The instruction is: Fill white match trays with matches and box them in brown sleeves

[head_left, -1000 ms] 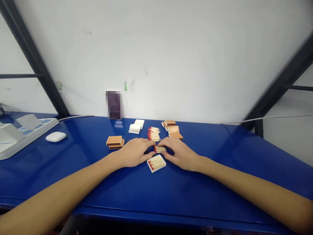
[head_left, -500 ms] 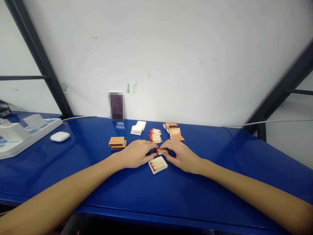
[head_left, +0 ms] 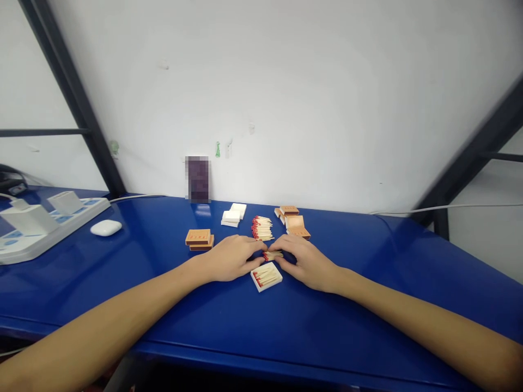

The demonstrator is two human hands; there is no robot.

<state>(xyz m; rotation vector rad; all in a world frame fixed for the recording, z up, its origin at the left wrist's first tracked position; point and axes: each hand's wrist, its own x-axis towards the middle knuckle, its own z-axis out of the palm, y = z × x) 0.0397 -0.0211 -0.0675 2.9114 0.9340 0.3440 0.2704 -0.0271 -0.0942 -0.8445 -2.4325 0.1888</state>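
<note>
Between my two hands lies a small bunch of matches (head_left: 273,255), red heads to the left. My left hand (head_left: 232,258) curls its thumb and fingers round the head end. My right hand (head_left: 306,262) does the same at the plain end, fingertips close to the sticks. Just in front of them sits a white matchbox tray (head_left: 266,276) with several matches in it. Behind my fingers a larger pile of loose matches (head_left: 262,228) rests on the blue table (head_left: 245,326).
Two orange matchboxes (head_left: 198,237) are stacked left of my left hand. White trays (head_left: 233,215) lie at the back, and more orange matchbox parts (head_left: 295,223) at the back right. Further left are a white rounded case (head_left: 106,228) and a power strip (head_left: 81,218).
The whole view has shifted slightly, so things appear a little further right and lower. Both hands stay round the small bunch of matches.
</note>
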